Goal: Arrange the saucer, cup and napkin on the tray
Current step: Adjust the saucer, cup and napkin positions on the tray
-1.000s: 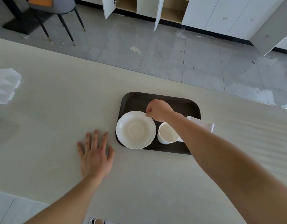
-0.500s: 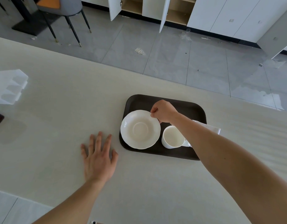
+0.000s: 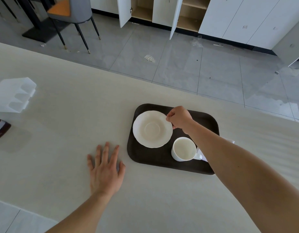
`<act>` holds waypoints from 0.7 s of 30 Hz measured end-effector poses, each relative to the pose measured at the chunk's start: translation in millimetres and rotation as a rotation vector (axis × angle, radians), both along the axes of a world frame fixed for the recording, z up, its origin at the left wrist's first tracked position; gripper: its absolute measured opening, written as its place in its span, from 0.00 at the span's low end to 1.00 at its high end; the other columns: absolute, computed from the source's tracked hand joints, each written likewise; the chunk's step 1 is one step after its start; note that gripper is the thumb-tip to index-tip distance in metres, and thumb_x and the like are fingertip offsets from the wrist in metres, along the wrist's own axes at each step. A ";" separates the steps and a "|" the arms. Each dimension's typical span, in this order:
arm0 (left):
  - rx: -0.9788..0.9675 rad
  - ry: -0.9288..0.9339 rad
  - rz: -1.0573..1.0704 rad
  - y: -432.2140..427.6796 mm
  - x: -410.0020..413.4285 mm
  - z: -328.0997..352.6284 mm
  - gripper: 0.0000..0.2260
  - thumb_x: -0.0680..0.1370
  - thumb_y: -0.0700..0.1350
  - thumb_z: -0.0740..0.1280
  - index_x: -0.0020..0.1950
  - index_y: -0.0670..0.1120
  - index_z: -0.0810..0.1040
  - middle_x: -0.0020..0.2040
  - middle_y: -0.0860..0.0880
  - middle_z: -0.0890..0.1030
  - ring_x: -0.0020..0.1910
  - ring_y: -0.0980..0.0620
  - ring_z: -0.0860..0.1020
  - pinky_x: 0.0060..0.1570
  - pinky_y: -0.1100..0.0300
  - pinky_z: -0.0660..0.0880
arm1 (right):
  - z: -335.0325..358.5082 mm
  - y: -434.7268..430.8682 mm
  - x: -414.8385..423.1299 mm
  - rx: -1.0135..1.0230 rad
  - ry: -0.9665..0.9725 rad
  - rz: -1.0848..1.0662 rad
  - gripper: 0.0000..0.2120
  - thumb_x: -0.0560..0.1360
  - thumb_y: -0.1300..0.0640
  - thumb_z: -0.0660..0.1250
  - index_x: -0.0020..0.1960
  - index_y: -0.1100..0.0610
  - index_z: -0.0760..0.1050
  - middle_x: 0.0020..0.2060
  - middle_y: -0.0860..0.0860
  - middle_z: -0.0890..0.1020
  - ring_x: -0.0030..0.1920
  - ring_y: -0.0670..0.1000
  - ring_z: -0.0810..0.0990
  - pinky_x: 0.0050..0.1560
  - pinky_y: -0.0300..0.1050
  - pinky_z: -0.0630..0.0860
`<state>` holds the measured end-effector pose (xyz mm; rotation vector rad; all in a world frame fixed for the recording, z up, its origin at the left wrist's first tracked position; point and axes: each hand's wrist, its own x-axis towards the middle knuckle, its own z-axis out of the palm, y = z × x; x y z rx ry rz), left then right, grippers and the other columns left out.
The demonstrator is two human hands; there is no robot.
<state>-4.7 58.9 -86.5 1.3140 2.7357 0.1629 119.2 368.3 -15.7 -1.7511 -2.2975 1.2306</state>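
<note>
A dark brown tray [image 3: 150, 163] lies on the pale table. A white scalloped saucer [image 3: 152, 129] sits on its left half. My right hand [image 3: 180, 119] pinches the saucer's right rim. A white cup [image 3: 184, 149] stands upright on the tray in front of the saucer, to its right, handle pointing right. A white napkin [image 3: 230, 141] lies at the tray's right side, mostly hidden under my right forearm. My left hand [image 3: 105, 170] rests flat on the table left of the tray, fingers spread, holding nothing.
A white moulded packaging piece [image 3: 14, 95] lies at the table's far left, with a dark brown object [image 3: 0, 128] in front of it at the edge of view. Beyond the table's far edge are a tiled floor, a grey chair [image 3: 73, 15] and open cabinets.
The saucer, held by my right hand, has shifted away from the tray's front left edge toward the tray's middle and back. The camera view has moved. My left hand stays flat.
</note>
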 end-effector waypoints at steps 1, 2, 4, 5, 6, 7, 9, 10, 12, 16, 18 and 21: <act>-0.008 0.002 -0.001 0.0 -0.1 -0.3 0.27 0.77 0.56 0.54 0.76 0.54 0.64 0.78 0.44 0.64 0.78 0.40 0.59 0.75 0.35 0.51 | -1.0 0.8 -0.3 -0.006 0.010 -0.026 0.02 0.76 0.61 0.71 0.47 0.58 0.82 0.41 0.57 0.86 0.36 0.55 0.86 0.47 0.52 0.85; -0.013 0.002 -0.002 -0.2 -0.3 -0.6 0.27 0.77 0.56 0.54 0.76 0.54 0.64 0.78 0.44 0.64 0.78 0.40 0.59 0.75 0.35 0.51 | -1.8 1.5 -0.6 -0.011 0.018 -0.052 0.02 0.76 0.61 0.71 0.47 0.58 0.82 0.41 0.56 0.86 0.36 0.55 0.86 0.46 0.53 0.85; -0.013 -0.002 -0.001 -0.2 -0.6 -1.4 0.27 0.77 0.56 0.54 0.76 0.54 0.64 0.78 0.44 0.64 0.78 0.40 0.59 0.75 0.35 0.51 | -3.1 3.3 -1.0 -0.027 0.033 -0.106 0.02 0.76 0.62 0.71 0.46 0.58 0.82 0.40 0.55 0.85 0.36 0.56 0.86 0.46 0.53 0.85; -0.010 -0.003 0.000 0.0 -0.7 -1.6 0.27 0.77 0.56 0.54 0.76 0.54 0.64 0.78 0.44 0.64 0.78 0.40 0.59 0.75 0.35 0.51 | -3.6 4.3 -1.3 -0.042 0.043 -0.132 0.02 0.76 0.62 0.70 0.45 0.58 0.82 0.39 0.55 0.85 0.35 0.56 0.86 0.46 0.53 0.85; -0.007 -0.001 0.000 0.1 -0.7 -1.8 0.27 0.77 0.56 0.54 0.76 0.54 0.65 0.78 0.44 0.65 0.78 0.40 0.59 0.75 0.35 0.51 | -3.6 5.2 -1.9 -0.060 0.053 -0.153 0.03 0.75 0.63 0.70 0.44 0.58 0.81 0.38 0.54 0.85 0.34 0.56 0.86 0.45 0.53 0.85; -0.003 0.001 0.000 0.1 -0.5 -2.0 0.27 0.77 0.56 0.54 0.76 0.54 0.65 0.78 0.44 0.65 0.78 0.40 0.60 0.75 0.35 0.51 | -3.4 6.0 -2.7 -0.081 0.063 -0.171 0.03 0.75 0.63 0.70 0.44 0.58 0.81 0.37 0.53 0.84 0.33 0.55 0.86 0.45 0.53 0.85; 0.005 -0.001 -0.001 0.1 -0.5 -2.3 0.27 0.77 0.55 0.54 0.76 0.54 0.65 0.78 0.44 0.65 0.77 0.39 0.60 0.75 0.35 0.51 | -2.7 7.2 -4.7 -0.119 0.082 -0.204 0.04 0.75 0.64 0.71 0.43 0.58 0.81 0.37 0.52 0.84 0.33 0.55 0.86 0.44 0.52 0.85; 0.005 -0.003 -0.001 -0.1 -0.6 -2.3 0.27 0.77 0.55 0.54 0.76 0.54 0.65 0.78 0.44 0.65 0.78 0.39 0.60 0.75 0.35 0.51 | -2.3 7.6 -5.3 -0.131 0.093 -0.224 0.04 0.75 0.64 0.71 0.43 0.57 0.81 0.37 0.53 0.84 0.33 0.55 0.86 0.43 0.51 0.85; -0.003 -0.003 0.000 -0.5 -0.9 -2.3 0.27 0.77 0.55 0.54 0.76 0.54 0.65 0.78 0.44 0.64 0.78 0.40 0.59 0.75 0.35 0.51 | -1.9 7.9 -6.0 -0.143 0.112 -0.252 0.05 0.75 0.65 0.70 0.42 0.58 0.81 0.39 0.54 0.84 0.32 0.55 0.86 0.40 0.48 0.85; 0.000 -0.009 0.001 -0.5 -1.1 -2.2 0.27 0.77 0.56 0.54 0.76 0.54 0.65 0.78 0.44 0.64 0.78 0.40 0.59 0.75 0.36 0.51 | -2.6 7.9 -5.8 -0.158 0.135 -0.277 0.05 0.75 0.65 0.70 0.42 0.59 0.81 0.41 0.55 0.84 0.35 0.57 0.86 0.39 0.48 0.85; 0.001 -0.012 0.002 -0.2 -1.1 -2.5 0.27 0.77 0.56 0.54 0.76 0.54 0.65 0.78 0.44 0.65 0.78 0.40 0.59 0.75 0.36 0.51 | -3.1 8.0 -5.8 -0.166 0.141 -0.291 0.04 0.76 0.65 0.70 0.43 0.59 0.81 0.41 0.56 0.84 0.37 0.57 0.86 0.39 0.48 0.85; -0.007 -0.007 -0.001 -0.6 -1.4 -2.8 0.27 0.77 0.56 0.53 0.76 0.55 0.64 0.78 0.44 0.64 0.78 0.40 0.58 0.75 0.36 0.51 | -2.8 8.9 -5.6 -0.189 0.157 -0.317 0.04 0.76 0.66 0.69 0.44 0.60 0.81 0.41 0.56 0.84 0.36 0.56 0.86 0.37 0.48 0.85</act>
